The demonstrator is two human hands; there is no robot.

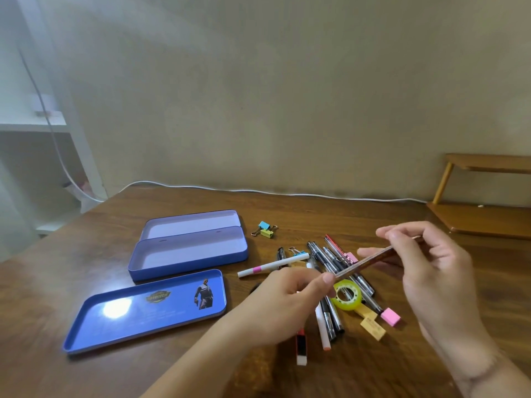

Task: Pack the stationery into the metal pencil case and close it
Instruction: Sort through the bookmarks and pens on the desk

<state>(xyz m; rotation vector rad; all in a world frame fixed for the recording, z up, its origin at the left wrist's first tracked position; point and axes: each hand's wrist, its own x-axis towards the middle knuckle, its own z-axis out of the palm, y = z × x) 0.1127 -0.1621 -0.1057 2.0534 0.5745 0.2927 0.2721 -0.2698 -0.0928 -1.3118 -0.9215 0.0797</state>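
A blue metal pencil case [188, 255] lies open and empty on the brown table, with a second tray part [191, 224] behind it and its printed lid [143, 310] lying separately in front. To the right is a heap of pens [333, 261], a white pen [273, 265], a yellow tape roll [347, 295], erasers [390, 316] and binder clips [265, 229]. Above the heap, my left hand [283, 300] and my right hand [431, 268] pinch opposite ends of a brown patterned pencil-like stick [373, 261].
A wooden desk shelf [482, 214] stands at the back right. A white cable [258, 191] runs along the wall at the table's far edge. A red and white eraser [301, 347] lies near the front. White shelving [34, 127] stands to the left.
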